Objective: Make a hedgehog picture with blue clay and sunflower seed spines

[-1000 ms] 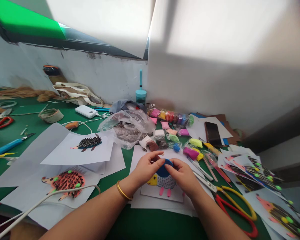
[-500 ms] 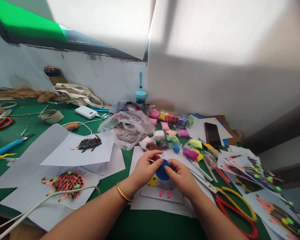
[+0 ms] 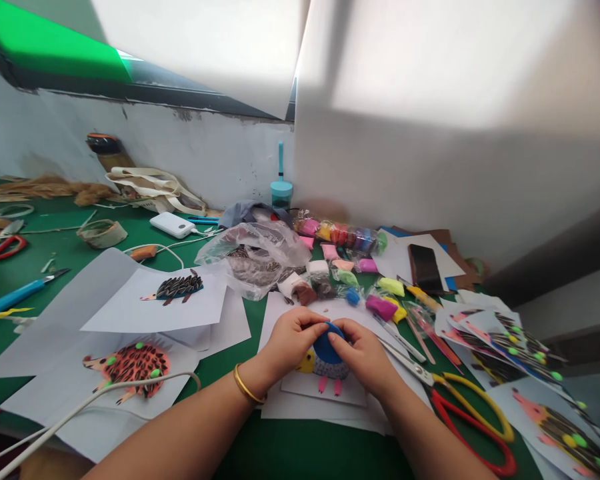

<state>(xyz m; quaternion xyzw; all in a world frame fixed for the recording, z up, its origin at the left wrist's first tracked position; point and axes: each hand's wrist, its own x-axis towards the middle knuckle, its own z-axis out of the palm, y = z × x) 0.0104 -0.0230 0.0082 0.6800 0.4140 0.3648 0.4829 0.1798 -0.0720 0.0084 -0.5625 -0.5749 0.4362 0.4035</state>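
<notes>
Between my two hands is a flat, rounded piece of blue modelling clay [image 3: 329, 345]. My left hand [image 3: 296, 339] pinches its upper left edge with thumb and fingers. On the other side, my right hand [image 3: 361, 348] grips it, thumb pressed on the front. Below the clay lies a white sheet with a hedgehog picture [image 3: 330, 371]; it has a yellow clay head, a grey patterned body and pink feet. The blue piece hides the upper part of that body. Packets of coloured clay [image 3: 381, 307] lie just beyond my hands.
Large scissors [image 3: 447, 393] with red and yellow handles lie right of my right arm. Finished hedgehog pictures [image 3: 545, 417] are stacked at the right, others [image 3: 130, 367] at the left. A plastic bag of striped seeds [image 3: 255, 263], a phone [image 3: 425, 269] and a blue craft knife [image 3: 17, 297] are around.
My left fingers have closed down onto the edge of the blue clay, where they were raised before. The clay sits slightly lower and looks rounder.
</notes>
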